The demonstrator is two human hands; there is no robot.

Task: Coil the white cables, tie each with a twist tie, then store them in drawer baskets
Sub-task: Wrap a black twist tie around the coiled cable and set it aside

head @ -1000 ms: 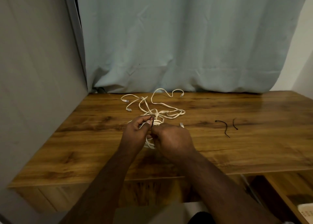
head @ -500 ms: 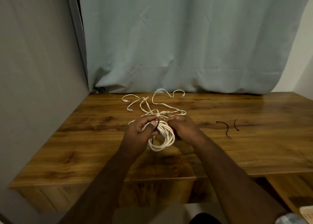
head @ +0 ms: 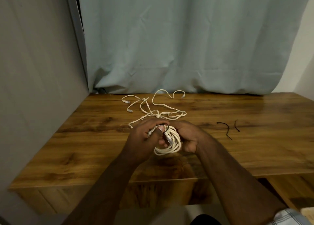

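A coiled white cable (head: 171, 145) hangs between both hands just above the wooden desk (head: 254, 150). My left hand (head: 144, 139) grips the coil's left side, its thumb pressing a black twist tie (head: 166, 127) looped over the bundle near a clear plug. My right hand (head: 188, 136) holds the coil's right side with curled fingers. Behind the hands a tangle of loose white cables (head: 156, 105) lies on the desk. Two more black twist ties (head: 226, 128) lie to the right.
A pale curtain (head: 186, 46) hangs behind the desk and a grey wall panel (head: 34, 88) closes the left side. At the lower right, a corner of a white basket (head: 308, 213) shows below the desk edge.
My right hand slid off the top of the coil to its right side, uncovering the loops. The coil rose slightly and the twist tie now loops over its top.
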